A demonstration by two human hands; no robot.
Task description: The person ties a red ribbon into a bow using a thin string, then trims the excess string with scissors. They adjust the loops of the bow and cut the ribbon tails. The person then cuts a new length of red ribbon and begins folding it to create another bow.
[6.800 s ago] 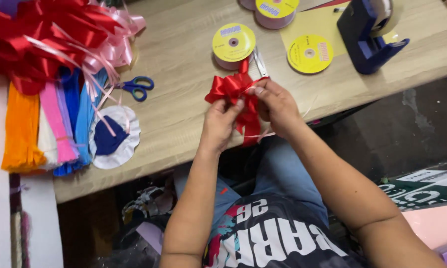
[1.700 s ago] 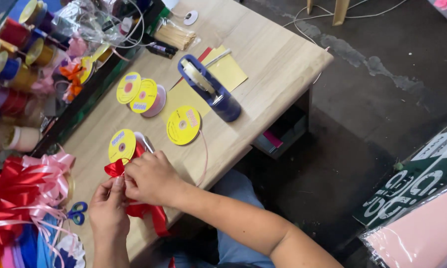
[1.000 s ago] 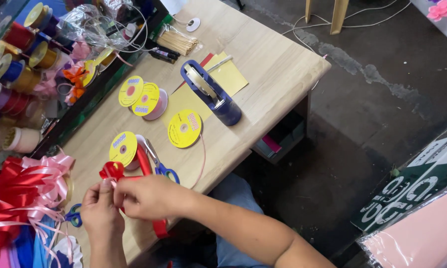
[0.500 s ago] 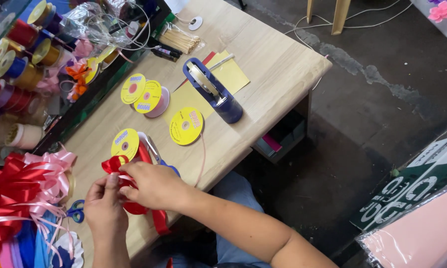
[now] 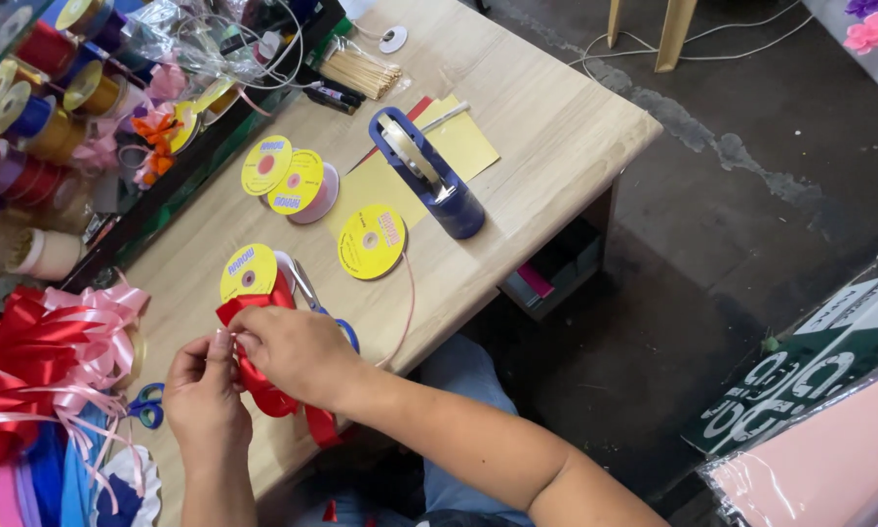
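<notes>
A red ribbon bow (image 5: 263,385) is held over the near edge of the wooden table (image 5: 546,127). My left hand (image 5: 203,392) pinches its left side. My right hand (image 5: 298,353) is closed over its top, fingers meeting the left hand's. A red tail hangs down below my right wrist. Just behind the bow lies a yellow ribbon spool (image 5: 249,272), and blue-handled scissors (image 5: 314,298) lie partly hidden under my right hand.
More yellow spools (image 5: 371,241) (image 5: 296,182), a blue tape dispenser (image 5: 429,174) on yellow paper, wooden sticks (image 5: 359,70). Finished red and pink bows (image 5: 44,356) and small blue scissors (image 5: 146,405) at left. Spool rack (image 5: 29,107) at far left; dark floor to the right.
The view swung from facing the table to looking along it. My hands stayed on the red bow, working it close together near the table's front edge.
</notes>
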